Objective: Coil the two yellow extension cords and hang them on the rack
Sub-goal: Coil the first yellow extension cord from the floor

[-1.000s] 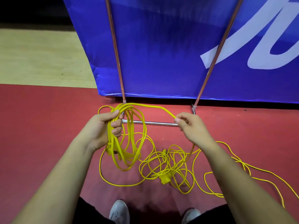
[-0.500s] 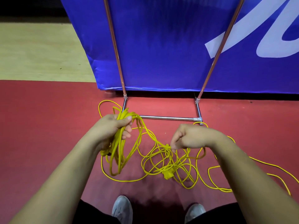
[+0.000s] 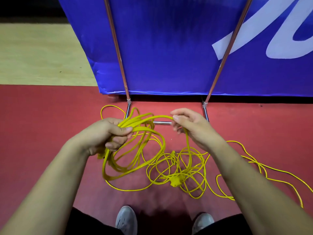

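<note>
Cord loops (image 3: pixel 138 118) hang gripped in your left hand (image 3: pixel 105 133) to hold their shape; your right hand (image 3: pixel 191 126) pinches the next length (image 3: pixel 162 116), ready for another turn.

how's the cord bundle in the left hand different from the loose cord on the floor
The bundle, gripped by the left hand, hangs in gathered, roughly even loops; the loose cord sprawls in a tangle on the red floor. The bundle is held up; the loose cord mostly lies flat, one strand rising to the right hand. Both are thin yellow cord.
</note>
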The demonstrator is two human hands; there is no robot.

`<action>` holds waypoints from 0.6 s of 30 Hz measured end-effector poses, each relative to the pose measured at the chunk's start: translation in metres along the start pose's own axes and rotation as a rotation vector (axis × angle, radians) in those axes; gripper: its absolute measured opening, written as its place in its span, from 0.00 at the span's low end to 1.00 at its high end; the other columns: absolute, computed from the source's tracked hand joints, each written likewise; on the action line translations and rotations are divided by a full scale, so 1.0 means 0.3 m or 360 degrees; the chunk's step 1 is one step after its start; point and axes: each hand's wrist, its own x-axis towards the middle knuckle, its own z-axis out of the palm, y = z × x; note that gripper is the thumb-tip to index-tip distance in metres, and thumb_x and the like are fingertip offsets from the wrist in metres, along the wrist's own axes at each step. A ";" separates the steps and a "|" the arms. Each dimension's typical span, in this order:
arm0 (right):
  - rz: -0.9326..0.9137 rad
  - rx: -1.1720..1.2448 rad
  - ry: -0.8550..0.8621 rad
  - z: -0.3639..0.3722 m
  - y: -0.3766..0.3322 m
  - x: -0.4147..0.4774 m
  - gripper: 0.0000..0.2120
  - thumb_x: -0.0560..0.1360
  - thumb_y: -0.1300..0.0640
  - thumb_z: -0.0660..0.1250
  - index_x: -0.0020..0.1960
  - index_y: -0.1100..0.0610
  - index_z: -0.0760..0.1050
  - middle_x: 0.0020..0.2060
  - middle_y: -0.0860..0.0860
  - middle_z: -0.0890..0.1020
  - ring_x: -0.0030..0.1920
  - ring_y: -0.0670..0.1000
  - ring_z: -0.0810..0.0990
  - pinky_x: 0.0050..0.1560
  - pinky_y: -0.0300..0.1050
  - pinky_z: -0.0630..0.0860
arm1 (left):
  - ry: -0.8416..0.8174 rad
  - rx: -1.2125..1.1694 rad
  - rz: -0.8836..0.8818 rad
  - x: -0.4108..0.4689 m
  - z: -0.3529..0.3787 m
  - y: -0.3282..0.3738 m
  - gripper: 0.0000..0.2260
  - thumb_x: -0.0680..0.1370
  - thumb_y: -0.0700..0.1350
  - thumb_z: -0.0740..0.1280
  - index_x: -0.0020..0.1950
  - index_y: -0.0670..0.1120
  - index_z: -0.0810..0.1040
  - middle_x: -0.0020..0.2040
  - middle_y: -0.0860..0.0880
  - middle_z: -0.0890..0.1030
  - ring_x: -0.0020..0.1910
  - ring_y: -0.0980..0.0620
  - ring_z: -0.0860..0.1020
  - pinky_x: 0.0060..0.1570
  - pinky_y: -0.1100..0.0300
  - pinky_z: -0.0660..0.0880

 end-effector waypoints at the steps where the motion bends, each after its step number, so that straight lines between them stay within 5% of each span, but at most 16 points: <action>1: -0.0044 -0.0128 -0.0016 0.004 -0.003 0.003 0.08 0.75 0.58 0.69 0.55 0.57 0.77 0.32 0.52 0.76 0.30 0.49 0.72 0.31 0.39 0.68 | 0.0044 0.0012 -0.0037 0.002 0.000 -0.006 0.21 0.58 0.52 0.81 0.36 0.42 0.74 0.23 0.50 0.63 0.17 0.57 0.58 0.21 0.68 0.53; 6: -0.0291 -0.0881 0.0115 -0.002 -0.015 0.001 0.03 0.76 0.59 0.70 0.45 0.55 0.82 0.33 0.41 0.81 0.33 0.36 0.74 0.37 0.29 0.68 | 0.0254 0.0008 -0.0100 0.015 0.005 -0.025 0.10 0.71 0.44 0.68 0.40 0.40 0.70 0.23 0.51 0.62 0.17 0.58 0.58 0.22 0.66 0.51; 9: -0.0278 -0.1119 0.0097 -0.036 -0.002 0.008 0.03 0.76 0.57 0.69 0.44 0.54 0.82 0.32 0.42 0.79 0.33 0.37 0.73 0.37 0.29 0.67 | 0.0237 -0.0202 0.0065 0.012 -0.018 -0.013 0.11 0.69 0.44 0.71 0.40 0.41 0.70 0.23 0.52 0.62 0.17 0.58 0.58 0.22 0.66 0.52; 14: 0.0192 -0.1439 -0.0093 -0.137 0.131 0.025 0.12 0.78 0.56 0.66 0.36 0.55 0.73 0.30 0.49 0.74 0.32 0.46 0.70 0.35 0.43 0.66 | 0.0280 -0.0628 0.0386 0.002 -0.044 0.008 0.09 0.72 0.46 0.67 0.39 0.42 0.71 0.23 0.54 0.63 0.16 0.60 0.60 0.22 0.65 0.52; 16: 0.0515 -0.1590 -0.0144 -0.196 0.193 0.015 0.12 0.79 0.55 0.65 0.36 0.55 0.73 0.34 0.52 0.76 0.34 0.49 0.71 0.36 0.44 0.67 | 0.0333 -0.0766 0.0461 -0.003 -0.060 0.016 0.09 0.76 0.46 0.61 0.38 0.43 0.72 0.23 0.55 0.63 0.17 0.61 0.60 0.23 0.65 0.52; 18: 0.0650 -0.1349 -0.0035 -0.221 0.229 0.001 0.13 0.79 0.57 0.64 0.37 0.56 0.71 0.34 0.54 0.78 0.32 0.49 0.71 0.34 0.41 0.67 | 0.0377 -0.0762 0.0508 -0.008 -0.069 0.020 0.09 0.78 0.46 0.59 0.40 0.44 0.71 0.24 0.55 0.63 0.18 0.60 0.61 0.22 0.66 0.56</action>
